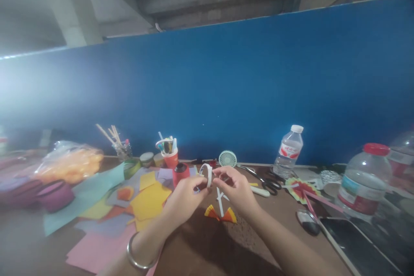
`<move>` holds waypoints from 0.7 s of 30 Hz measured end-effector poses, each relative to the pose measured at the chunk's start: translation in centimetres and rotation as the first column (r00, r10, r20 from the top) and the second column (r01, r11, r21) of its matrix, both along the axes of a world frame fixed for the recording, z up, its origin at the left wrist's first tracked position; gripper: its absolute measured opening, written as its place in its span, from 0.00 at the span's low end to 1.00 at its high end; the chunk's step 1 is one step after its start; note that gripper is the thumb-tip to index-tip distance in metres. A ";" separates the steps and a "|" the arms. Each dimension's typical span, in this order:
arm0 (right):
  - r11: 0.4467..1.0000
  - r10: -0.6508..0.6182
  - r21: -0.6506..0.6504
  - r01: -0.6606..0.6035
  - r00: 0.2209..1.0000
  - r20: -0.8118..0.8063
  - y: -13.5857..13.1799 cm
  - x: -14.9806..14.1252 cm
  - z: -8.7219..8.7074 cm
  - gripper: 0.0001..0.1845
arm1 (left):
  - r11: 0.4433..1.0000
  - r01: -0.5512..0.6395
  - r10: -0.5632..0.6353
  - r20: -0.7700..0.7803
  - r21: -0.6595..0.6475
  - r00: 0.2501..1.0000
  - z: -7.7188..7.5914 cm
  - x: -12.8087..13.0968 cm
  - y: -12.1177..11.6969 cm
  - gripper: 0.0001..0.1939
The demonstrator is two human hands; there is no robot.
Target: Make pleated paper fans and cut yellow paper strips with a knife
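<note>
My left hand [185, 198] is closed around a thin white ring that looks like a roll of tape [209, 175], held upright above the table. Close against its right side is my right hand [235, 187], thumb and fingers pinched together. Whatever lies between those fingertips is too small to make out. Below the hands, white paper strips [220, 202] lie on the brown table. Just in front of them sits a folded orange and yellow paper fan [230, 215], shaped like a bow.
Coloured paper sheets [106, 237] spread over the left side. A red bottle [180, 174] and a cup of pens [170, 158] stand behind my left hand. To the right are black scissors [271, 186], a water bottle [289, 151], a large jug [365, 181] and a phone [359, 246].
</note>
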State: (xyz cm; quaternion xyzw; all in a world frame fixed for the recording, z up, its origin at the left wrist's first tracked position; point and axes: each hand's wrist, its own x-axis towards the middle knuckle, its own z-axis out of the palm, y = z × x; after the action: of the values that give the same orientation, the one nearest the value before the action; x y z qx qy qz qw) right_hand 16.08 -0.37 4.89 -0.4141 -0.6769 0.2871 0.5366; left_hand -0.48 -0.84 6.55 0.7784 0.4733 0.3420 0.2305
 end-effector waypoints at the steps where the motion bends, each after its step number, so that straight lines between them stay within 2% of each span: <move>1: 1.000 -0.003 -0.013 0.002 1.000 -0.016 -0.2 -0.3 0.0 0.08 | 1.000 -0.001 0.001 -0.014 0.004 1.000 0.1 0.1 -0.1 0.09; 6: 0.998 -0.013 -0.056 0.009 0.997 -0.071 0.0 -0.3 -0.1 0.21 | 0.998 0.052 -0.054 -0.032 -0.046 0.998 0.0 0.1 -0.2 0.10; 10: 0.998 0.022 -0.052 -0.020 0.999 0.028 0.1 0.2 0.2 0.05 | 0.979 0.114 -0.098 0.095 -0.171 0.991 -0.5 -0.1 0.0 0.10; 12: 0.998 -0.001 -0.062 0.001 1.000 0.008 0.2 0.4 0.4 0.05 | 0.935 0.205 -0.146 0.214 -0.289 0.966 -0.7 -0.3 0.3 0.11; 16: 0.989 0.010 -0.145 -0.031 0.990 -0.138 0.5 1.1 0.6 0.06 | 0.798 0.383 -0.214 0.375 -0.466 0.902 -0.9 -0.8 1.0 0.13; 18: 0.982 0.005 -0.184 -0.038 0.984 -0.177 0.6 1.5 0.7 0.06 | 0.764 0.413 -0.224 0.396 -0.497 0.891 -0.9 -1.1 1.2 0.14; 21: 0.978 0.002 -0.200 -0.053 0.969 -0.247 0.7 2.0 1.0 0.06 | 0.743 0.435 -0.227 0.420 -0.508 0.879 -1.1 -1.5 1.6 0.14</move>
State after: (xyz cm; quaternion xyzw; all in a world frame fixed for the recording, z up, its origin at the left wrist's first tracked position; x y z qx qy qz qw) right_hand 18.11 0.32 5.93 -0.4192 -0.5777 0.4118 0.5665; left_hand -1.98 0.74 5.49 0.6714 0.3616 0.2566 0.5938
